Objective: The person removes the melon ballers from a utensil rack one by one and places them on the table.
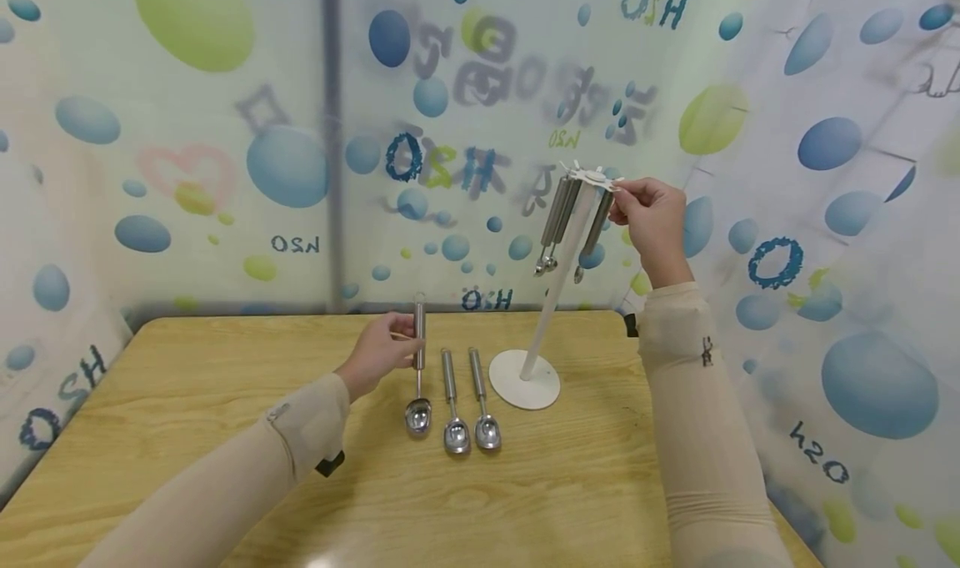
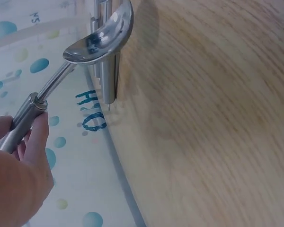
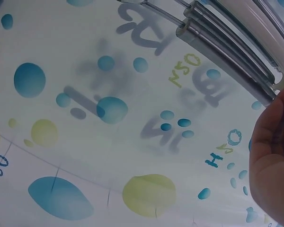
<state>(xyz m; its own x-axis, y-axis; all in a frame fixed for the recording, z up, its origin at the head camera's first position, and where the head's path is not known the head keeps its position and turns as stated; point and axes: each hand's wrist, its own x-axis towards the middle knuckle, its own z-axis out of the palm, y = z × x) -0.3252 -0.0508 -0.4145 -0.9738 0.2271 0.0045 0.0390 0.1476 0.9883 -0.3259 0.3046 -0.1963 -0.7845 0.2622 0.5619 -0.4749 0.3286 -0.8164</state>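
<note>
My left hand grips the steel handle of a scoop, held upright with its bowl down; the left wrist view shows the fingers round that handle. Two more scoops lie side by side to its right on the table. My right hand pinches the edge of the white hook ring on top of a stand. Several steel-handled utensils hang from the ring. In the right wrist view the hand is beside hanging handles.
The stand's round white base rests near the back right of the wooden table. Behind and beside the table hang curtains printed with blue and green dots.
</note>
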